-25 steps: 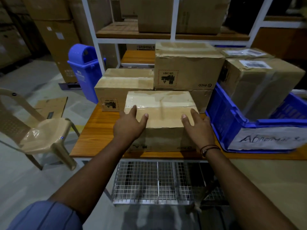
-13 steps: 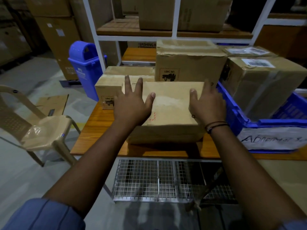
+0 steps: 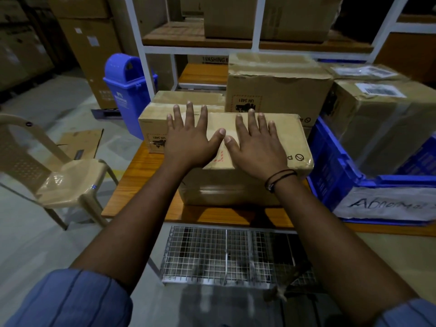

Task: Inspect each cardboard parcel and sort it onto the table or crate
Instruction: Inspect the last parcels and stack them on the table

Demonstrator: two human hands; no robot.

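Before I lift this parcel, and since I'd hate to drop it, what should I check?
1. Parcel rests on the wooden table: ok.
2. Left hand and right hand touch its top: ok.
3. Grip round an edge: not ok, both hands lie flat.
4. Room in the blue crate: cannot tell, a wrapped parcel fills the visible part.
5. Top face undamaged: cannot tell, hands cover it partly.
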